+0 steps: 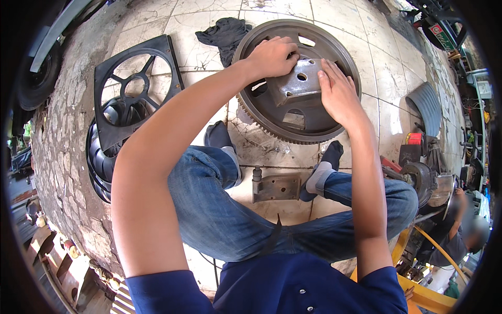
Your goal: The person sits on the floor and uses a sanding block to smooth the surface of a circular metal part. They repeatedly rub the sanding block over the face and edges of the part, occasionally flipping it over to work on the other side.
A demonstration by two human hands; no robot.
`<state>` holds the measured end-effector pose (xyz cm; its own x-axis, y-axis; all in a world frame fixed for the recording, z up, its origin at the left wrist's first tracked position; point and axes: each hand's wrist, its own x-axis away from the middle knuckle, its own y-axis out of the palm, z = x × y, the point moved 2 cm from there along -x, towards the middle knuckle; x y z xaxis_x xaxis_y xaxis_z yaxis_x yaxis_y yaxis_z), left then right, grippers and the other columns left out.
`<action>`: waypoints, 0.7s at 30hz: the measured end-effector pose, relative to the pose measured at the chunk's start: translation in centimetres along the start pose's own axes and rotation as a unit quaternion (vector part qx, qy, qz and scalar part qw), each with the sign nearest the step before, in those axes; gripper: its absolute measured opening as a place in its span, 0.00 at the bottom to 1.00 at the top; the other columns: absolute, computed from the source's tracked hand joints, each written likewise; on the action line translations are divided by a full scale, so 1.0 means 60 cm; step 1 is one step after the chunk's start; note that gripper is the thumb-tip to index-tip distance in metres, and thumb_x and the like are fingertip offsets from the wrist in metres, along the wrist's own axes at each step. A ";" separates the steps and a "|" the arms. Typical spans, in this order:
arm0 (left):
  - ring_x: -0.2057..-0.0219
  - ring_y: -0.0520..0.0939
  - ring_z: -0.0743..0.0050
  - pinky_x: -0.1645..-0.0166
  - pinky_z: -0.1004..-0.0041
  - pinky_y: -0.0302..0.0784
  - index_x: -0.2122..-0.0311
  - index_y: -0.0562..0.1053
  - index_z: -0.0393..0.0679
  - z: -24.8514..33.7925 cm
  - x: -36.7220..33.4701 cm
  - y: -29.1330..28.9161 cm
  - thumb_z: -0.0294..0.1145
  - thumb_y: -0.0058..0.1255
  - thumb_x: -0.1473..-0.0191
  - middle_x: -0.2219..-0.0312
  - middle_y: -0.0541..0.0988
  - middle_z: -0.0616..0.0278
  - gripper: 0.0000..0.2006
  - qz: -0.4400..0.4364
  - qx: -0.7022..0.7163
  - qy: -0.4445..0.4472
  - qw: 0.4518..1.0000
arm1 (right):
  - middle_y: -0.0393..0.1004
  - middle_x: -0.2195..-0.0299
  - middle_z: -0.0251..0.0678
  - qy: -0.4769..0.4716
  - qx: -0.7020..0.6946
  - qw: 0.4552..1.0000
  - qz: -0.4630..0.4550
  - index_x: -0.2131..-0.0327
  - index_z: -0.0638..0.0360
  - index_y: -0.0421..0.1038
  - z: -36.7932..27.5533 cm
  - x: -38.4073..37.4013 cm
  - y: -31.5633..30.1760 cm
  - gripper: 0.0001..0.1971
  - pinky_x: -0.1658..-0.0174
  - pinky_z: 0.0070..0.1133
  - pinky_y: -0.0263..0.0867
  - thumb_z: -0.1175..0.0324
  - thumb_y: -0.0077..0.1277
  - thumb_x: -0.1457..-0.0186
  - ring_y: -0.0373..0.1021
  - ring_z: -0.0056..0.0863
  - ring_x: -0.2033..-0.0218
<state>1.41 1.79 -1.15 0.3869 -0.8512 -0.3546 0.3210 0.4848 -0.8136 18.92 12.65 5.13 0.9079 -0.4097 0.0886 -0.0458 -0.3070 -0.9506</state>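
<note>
Shiny bracket [299,82] held over big toothed wheel [308,133]; left hand [276,54] curled at corner, pinch can't be told; right hand [339,93] laid flat along other end.

Workshop with toothed wheel [318,116], fan shroud [111,129]

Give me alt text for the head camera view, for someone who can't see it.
A person's left hand and right hand rest at opposite sides of a metal bracket over a large toothed wheel on a tiled floor. A second bracket lies between the legs, with a black fan shroud to the left.
</note>
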 end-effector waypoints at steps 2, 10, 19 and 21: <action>0.53 0.79 0.54 0.49 0.56 0.75 0.60 0.77 0.42 -0.003 -0.006 0.003 0.37 0.50 0.40 0.58 0.77 0.56 0.10 -0.002 0.021 -0.020 1.000 | 0.55 0.30 0.43 -0.014 0.020 0.999 0.021 0.31 0.58 0.54 -0.006 0.004 0.008 0.30 0.27 0.42 0.40 0.52 0.27 0.28 0.47 0.39 0.28; 0.53 0.79 0.52 0.48 0.58 0.75 0.57 0.75 0.40 0.007 0.009 -0.014 0.33 0.48 0.38 0.58 0.77 0.55 0.10 -0.020 -0.053 0.077 0.995 | 0.54 0.30 0.43 -0.039 -0.017 0.999 0.017 0.31 0.59 0.54 0.011 0.002 0.006 0.29 0.27 0.42 0.42 0.52 0.26 0.28 0.47 0.41 0.28; 0.54 0.78 0.51 0.48 0.58 0.74 0.57 0.75 0.40 0.004 0.009 -0.011 0.32 0.48 0.38 0.58 0.77 0.55 0.09 -0.010 -0.027 0.063 0.998 | 0.55 0.31 0.46 -0.054 -0.026 0.997 0.048 0.32 0.63 0.55 0.002 0.022 0.010 0.30 0.28 0.40 0.44 0.53 0.26 0.28 0.49 0.43 0.29; 0.54 0.78 0.53 0.48 0.58 0.74 0.57 0.75 0.41 0.003 0.007 -0.008 0.33 0.48 0.38 0.59 0.77 0.56 0.09 -0.020 -0.026 0.058 0.998 | 0.56 0.32 0.47 -0.048 -0.026 0.998 0.031 0.33 0.64 0.55 0.015 -0.004 0.018 0.30 0.28 0.40 0.45 0.52 0.27 0.28 0.49 0.43 0.29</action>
<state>1.56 1.21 -0.82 0.2713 -0.8889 -0.3692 0.2873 0.4409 -0.8504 19.02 13.22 3.79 0.9380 -0.3465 -0.0012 -0.1229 -0.3294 -0.9361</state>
